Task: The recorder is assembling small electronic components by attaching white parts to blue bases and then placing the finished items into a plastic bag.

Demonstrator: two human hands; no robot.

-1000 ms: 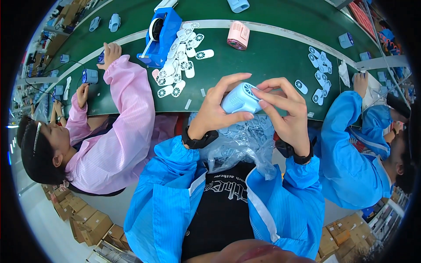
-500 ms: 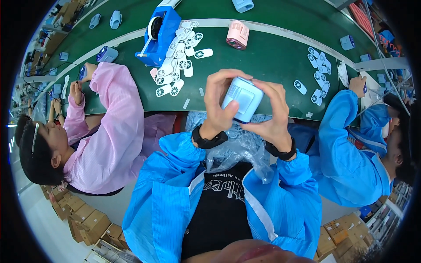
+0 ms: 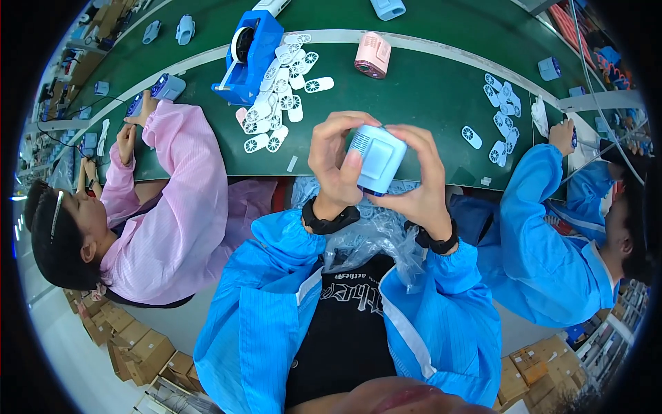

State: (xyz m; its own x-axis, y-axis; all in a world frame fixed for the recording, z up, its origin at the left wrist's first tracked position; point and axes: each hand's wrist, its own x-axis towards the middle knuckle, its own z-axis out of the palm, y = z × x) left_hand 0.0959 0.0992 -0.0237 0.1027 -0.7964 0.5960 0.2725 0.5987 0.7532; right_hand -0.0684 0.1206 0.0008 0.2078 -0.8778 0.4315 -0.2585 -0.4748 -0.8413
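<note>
A small light-blue boxy device [image 3: 382,159] with rounded corners, a slotted grille and a raised panel is held up between my two hands, just above the near edge of the green table. My left hand [image 3: 336,156] grips its left side, thumb pressed on the front face. My right hand [image 3: 422,169] holds the right side, fingers over the top corner and thumb at the lower edge. Below them, a clear plastic bag [image 3: 372,234] holding many pale-blue parts lies in my lap. Farther off on the table stands a pink device [image 3: 373,54] of similar shape.
A blue tape dispenser [image 3: 253,61] stands beside a heap of white oval pieces with wheel-like cutouts [image 3: 281,84]. More such pieces [image 3: 503,123] lie at right. Co-workers in a pink smock [image 3: 169,200] and a blue smock [image 3: 545,234] sit on either side. Light-blue devices [image 3: 387,8] sit on the far green strip.
The device in my hands has shifted slightly left and turned more upright. The devices on the far strip have moved a little right. The pink-sleeved co-worker's hands have moved.
</note>
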